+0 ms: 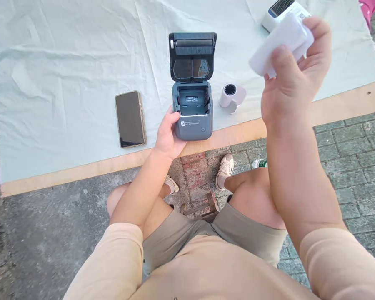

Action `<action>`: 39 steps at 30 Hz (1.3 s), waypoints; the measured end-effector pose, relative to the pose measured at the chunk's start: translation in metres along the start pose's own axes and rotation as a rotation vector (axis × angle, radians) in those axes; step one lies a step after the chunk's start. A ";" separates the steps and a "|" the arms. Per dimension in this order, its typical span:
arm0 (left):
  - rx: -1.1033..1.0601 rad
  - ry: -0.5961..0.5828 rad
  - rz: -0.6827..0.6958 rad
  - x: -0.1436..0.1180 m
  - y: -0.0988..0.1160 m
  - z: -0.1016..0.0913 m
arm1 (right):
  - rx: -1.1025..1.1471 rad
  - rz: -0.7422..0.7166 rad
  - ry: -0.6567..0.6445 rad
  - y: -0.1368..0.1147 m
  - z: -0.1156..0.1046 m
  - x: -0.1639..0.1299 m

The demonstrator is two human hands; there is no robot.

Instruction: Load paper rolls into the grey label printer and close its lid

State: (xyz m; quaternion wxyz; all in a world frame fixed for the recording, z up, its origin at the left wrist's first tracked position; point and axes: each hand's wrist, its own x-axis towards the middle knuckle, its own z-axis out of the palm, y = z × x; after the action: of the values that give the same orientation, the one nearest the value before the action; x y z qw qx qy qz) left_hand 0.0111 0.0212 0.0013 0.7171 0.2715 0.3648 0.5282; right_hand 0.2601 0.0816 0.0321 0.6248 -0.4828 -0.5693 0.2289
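A dark grey label printer [192,125] stands near the table's front edge with its lid [192,62] raised, showing a hollow bay inside. My left hand [168,135] is wrapped round the printer's lower left side, thumb at the rim of the bay. Up at the right, my right hand [295,75] pinches a piece of white, curled or folded paper [278,46] above the table. Just right of the printer rests a small label roll [227,98] with a dark toothed core and a loose end curling outward.
A smartphone [130,120], screen dark, lies left of the printer. Behind the right hand is a white device [270,18] with a dark screen. Pale cloth [65,83] covers the table, its wooden edge [112,164] bare in front. A bottle [260,163] is below.
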 end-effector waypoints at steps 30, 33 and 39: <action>0.075 -0.020 0.089 -0.004 -0.006 0.000 | -0.215 -0.191 -0.335 -0.042 0.048 -0.039; 0.096 -0.066 0.121 -0.005 -0.009 -0.003 | -0.072 -0.201 -0.224 -0.039 0.050 -0.031; 0.117 -0.064 0.127 -0.005 -0.009 -0.003 | -0.060 -0.012 -0.293 -0.055 0.053 -0.023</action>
State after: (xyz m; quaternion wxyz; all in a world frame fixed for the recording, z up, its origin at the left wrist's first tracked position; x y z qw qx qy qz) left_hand 0.0131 0.0135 -0.0065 0.6763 0.3524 0.3539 0.5414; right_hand 0.1908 0.0570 0.0622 0.5216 -0.4592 -0.6639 0.2762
